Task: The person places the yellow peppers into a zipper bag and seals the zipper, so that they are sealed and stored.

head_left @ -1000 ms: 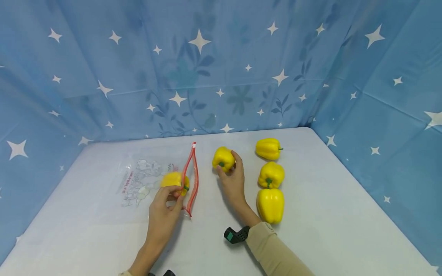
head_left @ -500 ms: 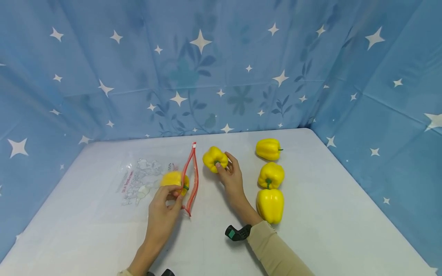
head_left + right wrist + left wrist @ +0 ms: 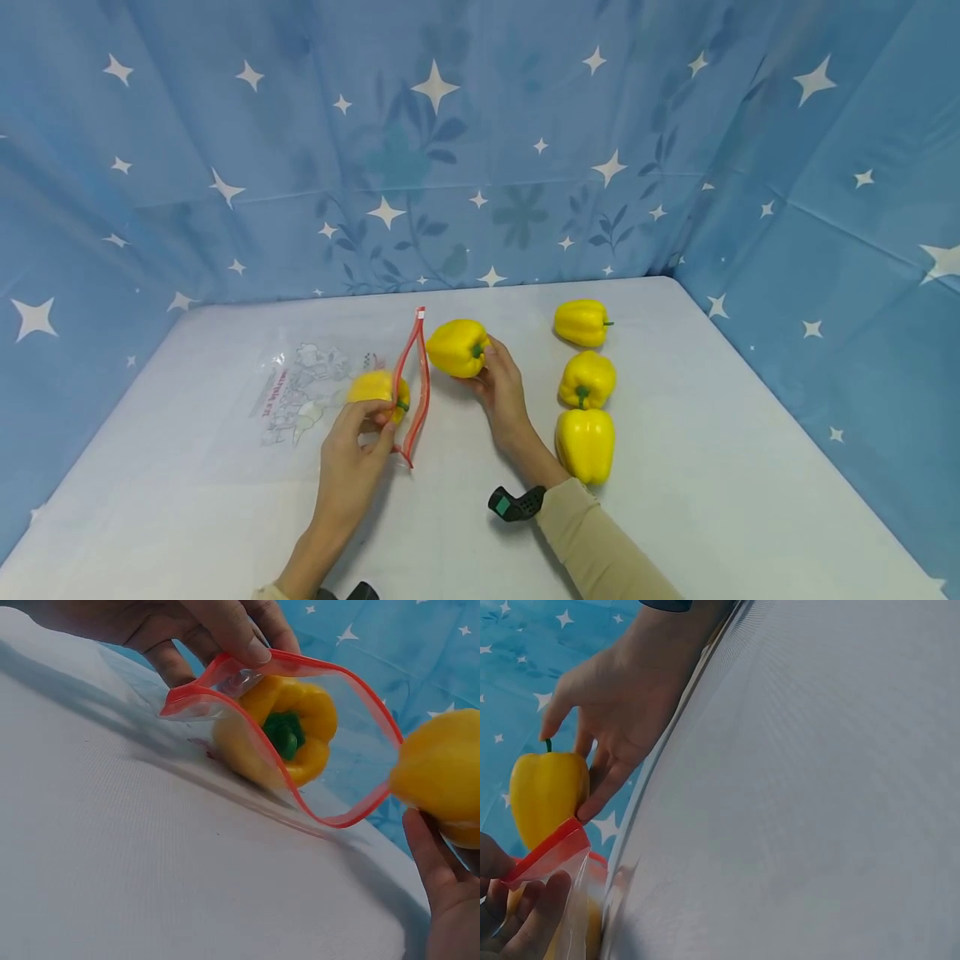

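Note:
A clear zip bag [image 3: 285,400] with a red-edged mouth lies on its side at the left of the table, its mouth parted toward the right. Inside it, near the mouth, sits one yellow bell pepper [image 3: 307,724], stem facing the mouth. My left hand [image 3: 356,467] pinches the red rim of the bag on the near side. Another yellow bell pepper [image 3: 456,348] is in my right hand [image 3: 502,396], gripped by fingers and thumb at its stem end. Its blunt end is right beside the bag's red rim; whether they touch I cannot tell.
On the right of the white table [image 3: 720,467] three more yellow bell peppers stand in a column: a far one [image 3: 582,323], a middle one [image 3: 587,380] and a near one [image 3: 586,446]. A blue starred curtain [image 3: 480,150] borders the table's back and sides.
My right hand has carried its pepper left to the bag's mouth and turned it, so the stem now points right. My left hand and the bag stay almost where they were.

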`<state>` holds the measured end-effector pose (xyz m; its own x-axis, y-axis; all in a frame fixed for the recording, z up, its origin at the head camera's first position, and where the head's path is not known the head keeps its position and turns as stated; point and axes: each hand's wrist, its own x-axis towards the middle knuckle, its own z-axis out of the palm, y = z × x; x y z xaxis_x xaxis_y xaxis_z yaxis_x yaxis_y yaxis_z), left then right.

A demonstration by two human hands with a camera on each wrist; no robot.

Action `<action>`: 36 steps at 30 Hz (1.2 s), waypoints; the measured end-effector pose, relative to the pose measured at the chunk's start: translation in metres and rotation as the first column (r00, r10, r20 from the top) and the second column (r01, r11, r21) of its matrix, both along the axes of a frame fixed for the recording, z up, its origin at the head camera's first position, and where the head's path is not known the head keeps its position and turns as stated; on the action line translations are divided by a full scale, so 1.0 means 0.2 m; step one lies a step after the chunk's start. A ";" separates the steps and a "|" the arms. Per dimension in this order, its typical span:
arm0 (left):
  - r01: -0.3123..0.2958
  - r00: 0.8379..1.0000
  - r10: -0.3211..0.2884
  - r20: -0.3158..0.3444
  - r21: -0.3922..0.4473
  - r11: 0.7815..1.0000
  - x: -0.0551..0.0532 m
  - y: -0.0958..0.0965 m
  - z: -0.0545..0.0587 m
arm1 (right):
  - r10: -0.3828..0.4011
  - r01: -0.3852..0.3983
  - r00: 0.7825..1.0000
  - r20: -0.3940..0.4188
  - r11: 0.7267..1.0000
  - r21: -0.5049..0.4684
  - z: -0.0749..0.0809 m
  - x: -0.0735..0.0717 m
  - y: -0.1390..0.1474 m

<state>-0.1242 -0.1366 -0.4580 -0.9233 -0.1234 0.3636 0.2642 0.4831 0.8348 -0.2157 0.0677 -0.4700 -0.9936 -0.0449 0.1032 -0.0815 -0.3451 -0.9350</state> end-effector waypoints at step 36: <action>0.006 1.000 -0.004 -0.031 0.054 0.999 0.00 -0.01 0.01 | 0.339 -0.320 0.939 -0.058 0.923 0.215 0.00 0.03 0.00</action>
<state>-0.1241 -0.1378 -0.4560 -0.9124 -0.1388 0.3851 0.2928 0.4361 0.8509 -0.2098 0.0682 -0.4706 -0.9059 -0.3968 0.1484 -0.0840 -0.1750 -0.9810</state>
